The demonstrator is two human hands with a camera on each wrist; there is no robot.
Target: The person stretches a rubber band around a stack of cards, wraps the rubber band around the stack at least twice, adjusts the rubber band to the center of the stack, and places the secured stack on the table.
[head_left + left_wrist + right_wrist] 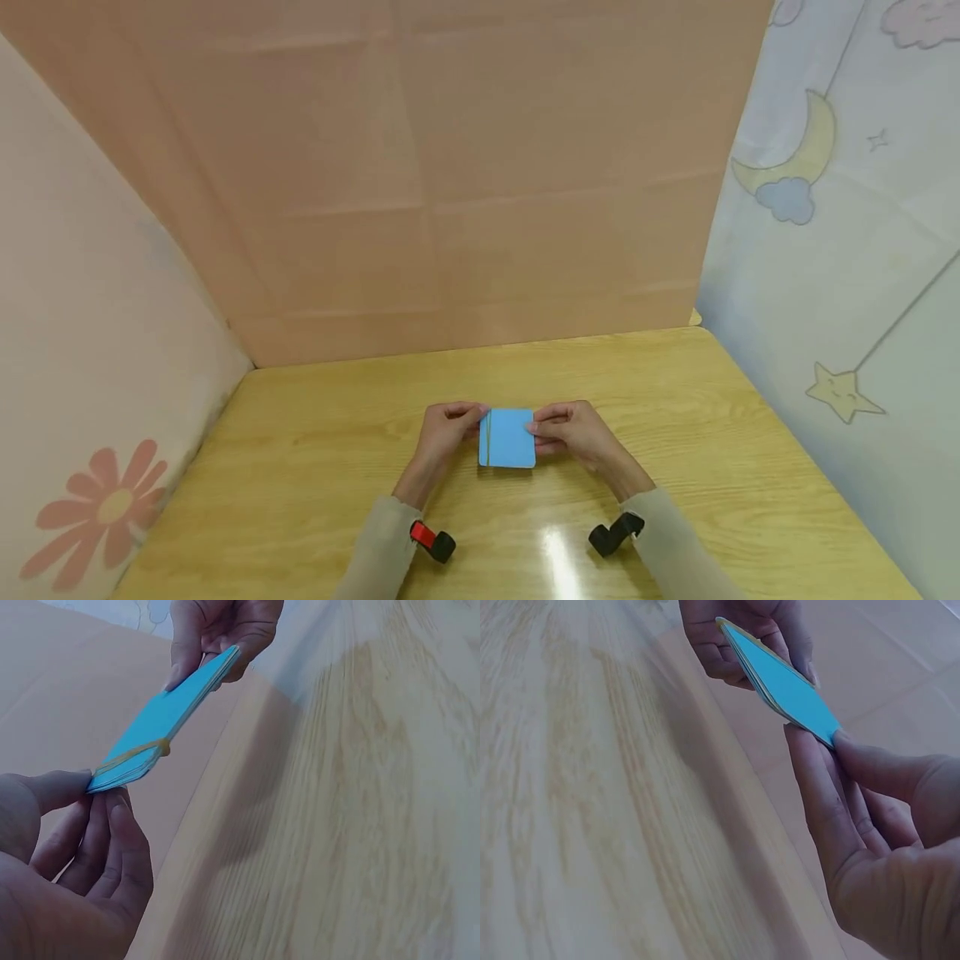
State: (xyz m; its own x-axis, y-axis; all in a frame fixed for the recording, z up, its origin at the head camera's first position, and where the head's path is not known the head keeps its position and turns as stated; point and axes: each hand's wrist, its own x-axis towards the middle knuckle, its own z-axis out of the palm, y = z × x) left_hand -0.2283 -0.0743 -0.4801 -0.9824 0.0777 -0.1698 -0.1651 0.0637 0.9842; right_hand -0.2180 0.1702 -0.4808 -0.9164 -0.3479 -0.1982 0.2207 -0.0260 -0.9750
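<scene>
A thin stack of blue cards [512,437] is held above the table between both hands. Round its left end runs a yellowish rubber band [131,756], with a small lump at the stack's edge. My left hand [444,432] pinches the banded end, thumb on top and fingers beneath. At the opposite end, my right hand [581,433] pinches the stack between its thumb and the fingers underneath. In the right wrist view the layered edges of the cards [780,682] show, and the right thumb presses on the near corner.
A wood-grain table [322,467] lies below the hands. Behind it hangs a plain orange-pink sheet [450,183]. Patterned cloth walls stand on the left [90,292] and right [862,275]. Each sleeve carries a wrist strap with a black piece.
</scene>
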